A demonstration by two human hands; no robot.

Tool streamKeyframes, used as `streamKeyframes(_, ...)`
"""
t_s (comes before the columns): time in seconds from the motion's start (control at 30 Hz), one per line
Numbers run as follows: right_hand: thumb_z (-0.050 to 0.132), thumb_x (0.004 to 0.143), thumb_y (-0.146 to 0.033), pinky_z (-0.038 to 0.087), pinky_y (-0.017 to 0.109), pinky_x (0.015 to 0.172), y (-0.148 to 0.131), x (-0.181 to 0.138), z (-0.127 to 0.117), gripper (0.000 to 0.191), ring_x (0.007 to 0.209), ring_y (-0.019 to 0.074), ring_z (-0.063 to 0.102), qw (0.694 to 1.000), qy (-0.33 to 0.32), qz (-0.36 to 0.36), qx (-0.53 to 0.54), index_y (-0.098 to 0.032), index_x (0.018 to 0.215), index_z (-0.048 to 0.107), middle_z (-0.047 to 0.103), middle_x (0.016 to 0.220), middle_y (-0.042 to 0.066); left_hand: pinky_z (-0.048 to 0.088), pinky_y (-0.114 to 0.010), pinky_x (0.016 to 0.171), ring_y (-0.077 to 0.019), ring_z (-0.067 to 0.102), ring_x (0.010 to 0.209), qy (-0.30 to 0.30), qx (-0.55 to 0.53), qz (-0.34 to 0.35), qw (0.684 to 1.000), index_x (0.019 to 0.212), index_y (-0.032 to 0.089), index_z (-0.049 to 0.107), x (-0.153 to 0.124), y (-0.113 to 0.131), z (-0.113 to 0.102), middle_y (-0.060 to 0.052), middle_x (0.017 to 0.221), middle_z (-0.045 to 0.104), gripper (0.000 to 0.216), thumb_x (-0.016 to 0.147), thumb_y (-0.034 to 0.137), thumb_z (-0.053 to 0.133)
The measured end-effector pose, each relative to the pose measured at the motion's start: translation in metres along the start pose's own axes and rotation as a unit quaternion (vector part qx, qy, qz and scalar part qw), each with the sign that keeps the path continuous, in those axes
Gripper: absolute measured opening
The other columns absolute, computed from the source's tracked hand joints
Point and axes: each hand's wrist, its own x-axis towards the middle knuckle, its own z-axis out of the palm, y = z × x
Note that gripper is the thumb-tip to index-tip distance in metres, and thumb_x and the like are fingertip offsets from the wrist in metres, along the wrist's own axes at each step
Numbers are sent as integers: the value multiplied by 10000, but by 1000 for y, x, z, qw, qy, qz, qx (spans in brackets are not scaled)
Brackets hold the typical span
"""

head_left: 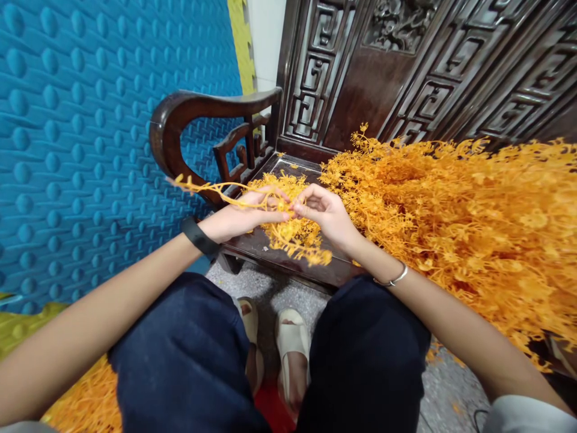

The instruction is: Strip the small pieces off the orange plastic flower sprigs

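Gripping one orange sprig (211, 191) over the chair seat (252, 243), left hand (243, 218) clasps its stem, right hand (327, 213) pinches its right end; it stretches leftward, the pile (451, 216) lying right

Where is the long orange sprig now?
Head view, centre-left: the sprig is held by left hand and right hand above the bench seat, beside the armrest.
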Motion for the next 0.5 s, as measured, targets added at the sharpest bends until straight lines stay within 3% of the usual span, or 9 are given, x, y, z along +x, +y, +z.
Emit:
streamKeyframes(0.2,703,677,-327,438,243,490,-3,-1,2,265,484,83,537,998,60,34,-7,-199,670,471,571,567,-48,412,-281,711,-120,543,701,47,-42,-25,998,897,156,553,1,2,7,21,734,564,242,693,213,671)
streamKeyframes(0.3,645,713,-221,408,226,455,-7,2,10,199,444,72,515,992,110,68,4,-194,649,458,570,533,-43,413,-277,708,-119,538,700,61,-60,-2,996,910,161,545,4,3,10,22,725,559,231,708,196,653)
streamKeyframes(0.4,604,729,-169,399,221,453,-9,13,18,181,436,73,513,982,153,107,22,-187,633,452,563,513,-31,419,-277,725,-128,548,755,99,-85,25,991,910,165,531,6,4,13,0,795,586,226,714,196,639)
streamKeyframes(0.5,571,732,-155,407,227,458,-2,31,7,183,440,78,507,965,230,120,32,-192,618,433,540,515,-29,400,-263,647,-115,509,664,136,-87,5,987,878,174,522,1,2,15,20,718,544,222,692,195,640)
